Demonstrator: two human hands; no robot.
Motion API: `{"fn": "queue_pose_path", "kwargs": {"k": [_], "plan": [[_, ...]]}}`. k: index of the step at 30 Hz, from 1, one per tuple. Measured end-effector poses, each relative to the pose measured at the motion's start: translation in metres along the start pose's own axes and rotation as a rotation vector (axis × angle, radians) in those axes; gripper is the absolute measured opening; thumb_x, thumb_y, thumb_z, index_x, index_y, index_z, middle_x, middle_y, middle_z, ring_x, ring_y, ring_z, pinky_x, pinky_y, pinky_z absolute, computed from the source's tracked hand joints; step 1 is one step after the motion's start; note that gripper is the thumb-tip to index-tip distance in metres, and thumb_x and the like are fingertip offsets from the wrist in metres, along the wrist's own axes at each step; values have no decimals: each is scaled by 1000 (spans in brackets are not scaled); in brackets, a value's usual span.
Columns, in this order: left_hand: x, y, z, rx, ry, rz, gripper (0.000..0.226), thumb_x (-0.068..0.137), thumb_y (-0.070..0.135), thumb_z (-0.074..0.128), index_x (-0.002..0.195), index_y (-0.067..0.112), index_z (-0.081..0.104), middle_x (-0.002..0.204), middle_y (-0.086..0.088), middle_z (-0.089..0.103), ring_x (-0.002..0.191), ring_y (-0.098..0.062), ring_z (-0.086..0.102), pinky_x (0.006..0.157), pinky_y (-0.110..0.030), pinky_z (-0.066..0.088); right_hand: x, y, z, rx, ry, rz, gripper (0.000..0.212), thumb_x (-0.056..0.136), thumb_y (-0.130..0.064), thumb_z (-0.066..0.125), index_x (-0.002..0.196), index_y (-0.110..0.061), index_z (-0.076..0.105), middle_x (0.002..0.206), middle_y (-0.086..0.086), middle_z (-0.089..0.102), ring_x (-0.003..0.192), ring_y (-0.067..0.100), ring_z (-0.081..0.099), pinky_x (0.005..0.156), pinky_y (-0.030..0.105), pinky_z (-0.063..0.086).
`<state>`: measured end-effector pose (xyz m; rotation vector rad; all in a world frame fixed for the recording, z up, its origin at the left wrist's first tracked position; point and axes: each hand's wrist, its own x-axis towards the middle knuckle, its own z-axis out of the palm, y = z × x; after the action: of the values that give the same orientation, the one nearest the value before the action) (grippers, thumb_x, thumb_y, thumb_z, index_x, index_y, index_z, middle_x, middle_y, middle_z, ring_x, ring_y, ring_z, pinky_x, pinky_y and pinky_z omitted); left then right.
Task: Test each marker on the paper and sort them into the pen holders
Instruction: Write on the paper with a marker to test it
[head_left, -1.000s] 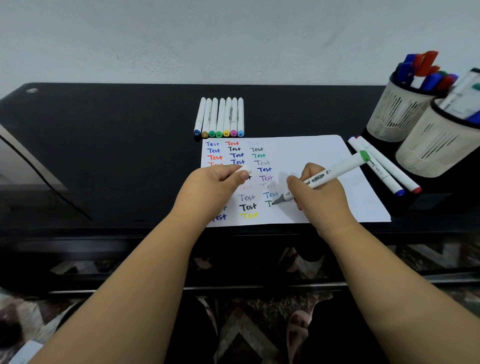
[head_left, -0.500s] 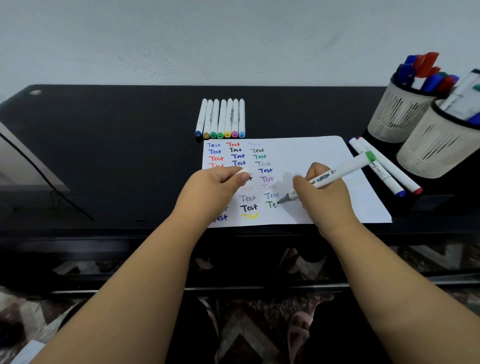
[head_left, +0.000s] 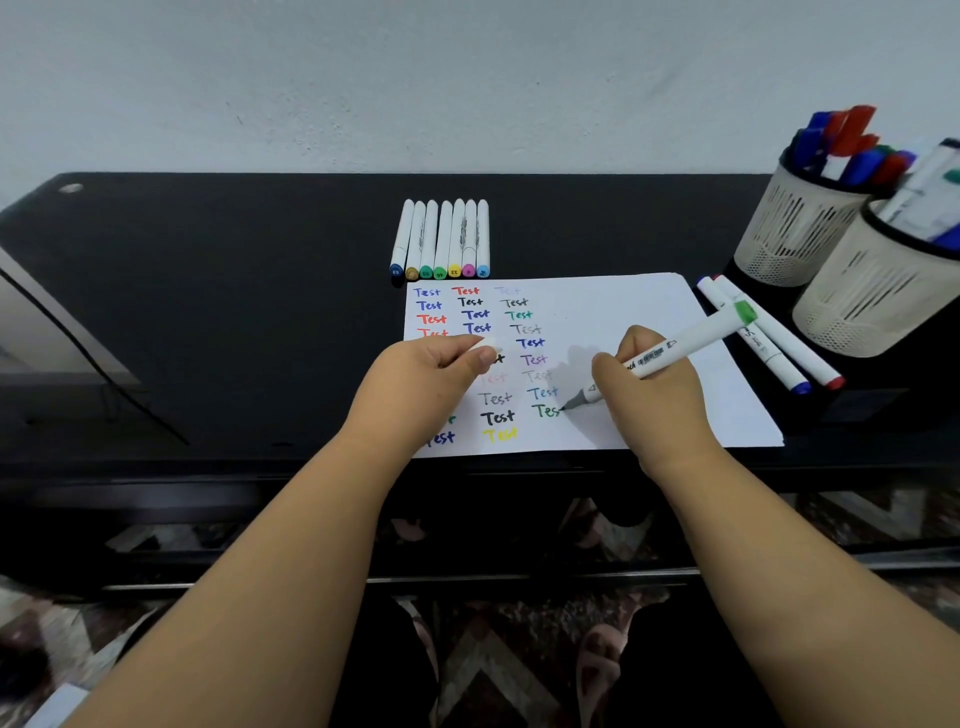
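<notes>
step: testing green marker | i saw right hand grip green marker, tip on paper mid-word | left hand pinched its cap, kept ready for recapping | pen holders stood right

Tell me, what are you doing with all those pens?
A person is trying out markers on a white sheet of paper. The right hand grips a white marker with a green end, its tip on a green "Tes". The left hand pinches a small white cap. Seven white markers lie in a row beyond, and two beige mesh pen holders stand on the right.
</notes>
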<state>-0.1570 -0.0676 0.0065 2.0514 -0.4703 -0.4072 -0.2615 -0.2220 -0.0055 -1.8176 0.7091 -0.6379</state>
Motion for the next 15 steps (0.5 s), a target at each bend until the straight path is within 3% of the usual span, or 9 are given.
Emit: {"fn": "queue_pose_path", "kwargs": {"k": [5, 11, 15], "plan": [[-1, 1, -1, -26, -3, 1, 19, 88, 43, 60, 102, 35, 70, 73, 33, 51, 68, 9, 50, 57, -10, 38, 1, 0, 1, 21, 4, 30, 33, 87, -11, 54, 62, -15, 33, 39, -15, 50, 41, -4, 44, 45, 11, 31], [-2, 1, 0, -16, -27, 15, 24, 88, 43, 60, 109, 34, 68, 77, 35, 50, 77, 12, 51, 62, -13, 38, 0, -4, -1, 18, -19, 30, 35, 85, -4, 52, 60, -14, 29, 33, -15, 41, 36, -3, 40, 41, 12, 26], [-2, 1, -1, -18, -39, 18, 23, 87, 43, 60, 108, 37, 68, 75, 35, 52, 74, 17, 50, 62, -10, 38, 2, -6, -2, 147, 35, 94, 34, 84, -4, 52, 60, -15, 32, 34, -13, 44, 40, 2, 40, 54, 24, 30]]}}
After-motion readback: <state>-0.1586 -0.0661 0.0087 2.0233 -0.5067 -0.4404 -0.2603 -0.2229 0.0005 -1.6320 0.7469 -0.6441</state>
